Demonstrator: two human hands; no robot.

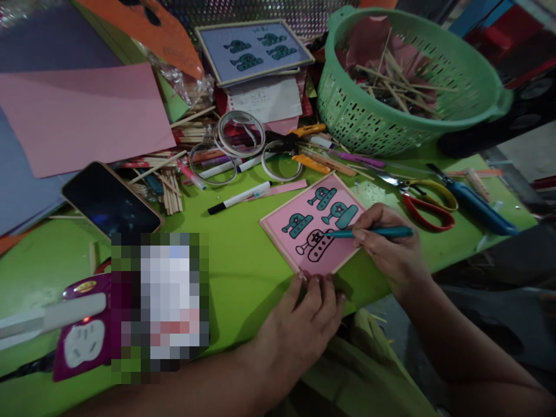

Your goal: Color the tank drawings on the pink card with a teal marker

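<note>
My right hand [391, 246] is closed round a teal marker [382, 233], its tip at a tank drawing on a pink card [280, 223]. The card has a pale stick border. Teal colours the other tanks on it; the nearest tank [316, 246] shows black outlines with a pink inside. My left hand [306, 310] rests open at the card's near edge, fingertips touching it and fingers slightly apart. Beyond the card lie a black-capped white marker [238, 197] and a pink paper strip [289, 188].
A green basket [360, 119] of sticks stands at the back right. Red-and-yellow scissors [428, 211] and a blue cutter [482, 208] lie right. Tape rolls [241, 133] and a framed blue card [260, 52] are behind. A phone [113, 200] and a purple power strip [82, 341] sit left.
</note>
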